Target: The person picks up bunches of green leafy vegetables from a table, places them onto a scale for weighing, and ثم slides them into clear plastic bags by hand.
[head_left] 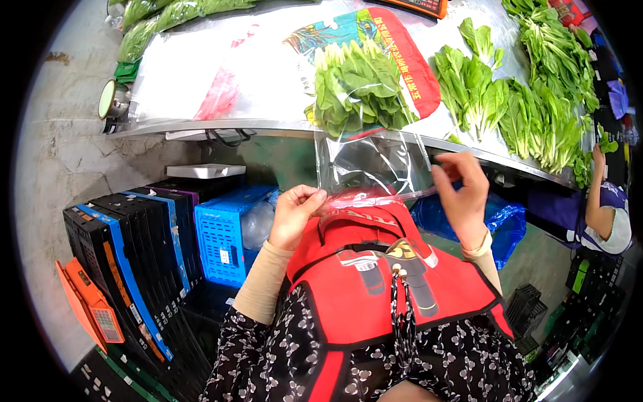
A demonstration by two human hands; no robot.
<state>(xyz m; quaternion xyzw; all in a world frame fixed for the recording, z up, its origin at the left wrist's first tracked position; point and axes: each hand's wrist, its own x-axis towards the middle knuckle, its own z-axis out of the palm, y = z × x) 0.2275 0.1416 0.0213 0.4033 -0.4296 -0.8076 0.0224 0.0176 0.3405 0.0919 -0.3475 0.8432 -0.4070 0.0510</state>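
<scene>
A clear plastic bag [365, 161] holds a bunch of leafy greens [355, 84], lying on a colourful printed sack [418, 80] at the metal table's near edge. Its lower part hangs over the edge toward the red apron. My left hand [291, 214] pinches the bag's lower left corner with thumb and finger. At the bag's right side, my right hand [462, 197] has its fingers curled by the plastic edge; whether they grip it is hard to make out.
Loose greens [546, 127] lie on the table [174, 80] at right, bagged greens [144, 37] top left. Stacked black crates [127, 268], an orange scale [94, 301] and a blue crate [221, 241] stand low left. A co-worker's arm [596, 194] shows at far right.
</scene>
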